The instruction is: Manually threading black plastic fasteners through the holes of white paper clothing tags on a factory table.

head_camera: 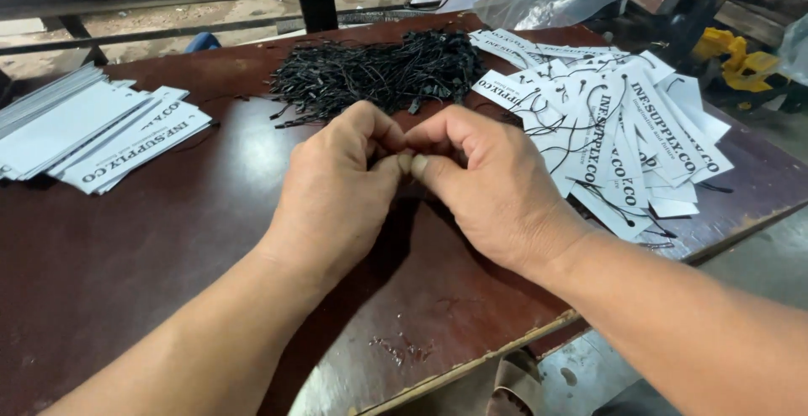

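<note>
Hands (412,184) pinch together, grip contents hidden.

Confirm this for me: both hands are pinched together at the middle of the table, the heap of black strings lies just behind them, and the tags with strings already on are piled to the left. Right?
Not quite. In the head view the strung tags are piled to the right of the hands; the stack on the left has no strings. The left hand and right hand do meet at mid-table, with the black strings just behind.
</note>
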